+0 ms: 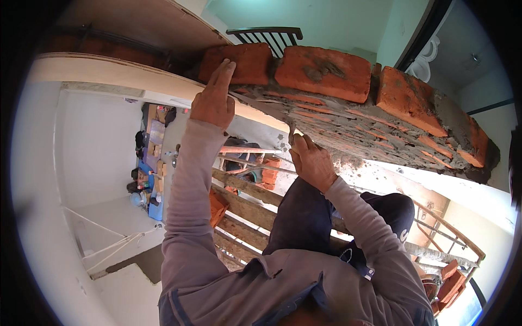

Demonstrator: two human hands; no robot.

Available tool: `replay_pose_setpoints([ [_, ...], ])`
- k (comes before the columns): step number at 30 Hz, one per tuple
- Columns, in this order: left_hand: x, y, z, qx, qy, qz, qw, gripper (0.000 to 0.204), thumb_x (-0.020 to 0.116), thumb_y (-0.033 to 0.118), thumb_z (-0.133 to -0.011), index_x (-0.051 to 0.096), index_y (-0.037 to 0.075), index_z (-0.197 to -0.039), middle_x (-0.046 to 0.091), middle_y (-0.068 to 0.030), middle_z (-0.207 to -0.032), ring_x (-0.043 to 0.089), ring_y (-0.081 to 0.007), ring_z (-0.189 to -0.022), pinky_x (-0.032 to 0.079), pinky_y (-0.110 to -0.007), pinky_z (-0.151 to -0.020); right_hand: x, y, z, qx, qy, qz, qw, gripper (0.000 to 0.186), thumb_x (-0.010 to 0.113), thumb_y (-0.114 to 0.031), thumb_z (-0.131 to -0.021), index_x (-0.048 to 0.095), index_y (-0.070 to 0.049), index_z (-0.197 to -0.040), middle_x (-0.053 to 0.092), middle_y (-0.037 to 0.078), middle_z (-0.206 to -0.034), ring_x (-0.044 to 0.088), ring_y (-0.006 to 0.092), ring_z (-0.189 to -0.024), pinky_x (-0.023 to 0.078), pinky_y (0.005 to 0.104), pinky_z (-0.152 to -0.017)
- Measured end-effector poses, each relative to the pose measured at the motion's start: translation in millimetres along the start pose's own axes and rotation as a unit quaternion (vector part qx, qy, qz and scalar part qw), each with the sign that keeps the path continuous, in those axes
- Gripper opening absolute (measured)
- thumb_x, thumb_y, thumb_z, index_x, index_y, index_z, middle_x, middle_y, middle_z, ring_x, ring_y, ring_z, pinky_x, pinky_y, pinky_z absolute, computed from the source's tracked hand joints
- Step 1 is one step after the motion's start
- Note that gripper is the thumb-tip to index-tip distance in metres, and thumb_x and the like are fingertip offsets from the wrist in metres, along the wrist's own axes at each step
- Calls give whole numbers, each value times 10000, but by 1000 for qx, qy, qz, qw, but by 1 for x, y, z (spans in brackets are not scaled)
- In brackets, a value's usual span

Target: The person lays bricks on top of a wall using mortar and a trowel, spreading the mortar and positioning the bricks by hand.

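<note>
My left hand (pixel 213 103) is raised, its stretched fingers resting against the left-end brick (pixel 239 61) of the top course. My right hand (pixel 314 162) is closed round a trowel (pixel 292 129), just under the wall's near face. The trowel's blade is seen almost edge-on and is hard to separate from the grey mortar. A second brick (pixel 325 70), with a mortar smear on it, sits to the right of the first across a dark gap. Farther right lies another brick (pixel 409 100). Rough mortar covers the face of the brick wall (pixel 348 122) below them.
A pale wooden board (pixel 119 68) runs along the left, meeting the wall's end. Below me are scaffold planks (pixel 244 185) with gaps between them, and a loose brick (pixel 218 208). Stacked bricks (pixel 270 173) stand lower down. More bricks (pixel 451 282) lie at lower right.
</note>
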State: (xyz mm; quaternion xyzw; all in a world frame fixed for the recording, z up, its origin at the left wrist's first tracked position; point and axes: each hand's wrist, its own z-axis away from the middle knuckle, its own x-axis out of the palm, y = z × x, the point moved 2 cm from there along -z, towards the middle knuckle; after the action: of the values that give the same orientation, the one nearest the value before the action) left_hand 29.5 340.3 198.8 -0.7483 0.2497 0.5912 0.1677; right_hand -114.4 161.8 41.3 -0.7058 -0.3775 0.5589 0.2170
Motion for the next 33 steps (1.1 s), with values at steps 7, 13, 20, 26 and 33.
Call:
replay_pose_setpoints([
  [7,4,7,-2,-4,15,17,1000,710,526,-14,-751,416,202,-1419,446,-106,-1461,611,-362,-1076,547,-449,-805,1,7,-24,35,-15,-8,999,318,602,-182,-898,485,-24,-1148,618,197,-983,645,396,-762,539,476,-640],
  [13,-2,5,1,-26,-4,6,1000,732,508,-25,-752,418,240,-1428,439,-96,-1468,586,-345,-1115,531,-450,-849,-53,23,7,36,27,-46,998,358,640,-151,-863,519,-29,-1177,638,231,-935,632,442,-778,509,498,-657],
  [20,1,8,-3,-62,-18,49,997,694,524,15,-773,436,248,-1420,446,-67,-1468,609,-336,-1102,530,-448,-864,-141,-17,77,97,26,43,994,305,634,-105,-859,541,-31,-1140,647,238,-932,636,432,-780,503,492,-638],
  [26,14,-11,15,-38,93,30,995,481,616,168,-858,510,225,-1324,503,-69,-1409,666,-343,-934,554,-448,-752,-230,-80,-48,-119,46,355,926,239,557,-203,-921,563,-64,-1116,630,166,-789,641,367,-727,501,492,-650],
  [33,32,-1,-11,-53,98,106,988,441,626,220,-880,547,227,-1314,524,-58,-1395,596,-286,-1137,537,-436,-841,-186,-62,-256,-90,-269,480,830,276,594,-89,-748,664,-54,-1012,672,127,-888,670,305,-835,549,422,-661],
])
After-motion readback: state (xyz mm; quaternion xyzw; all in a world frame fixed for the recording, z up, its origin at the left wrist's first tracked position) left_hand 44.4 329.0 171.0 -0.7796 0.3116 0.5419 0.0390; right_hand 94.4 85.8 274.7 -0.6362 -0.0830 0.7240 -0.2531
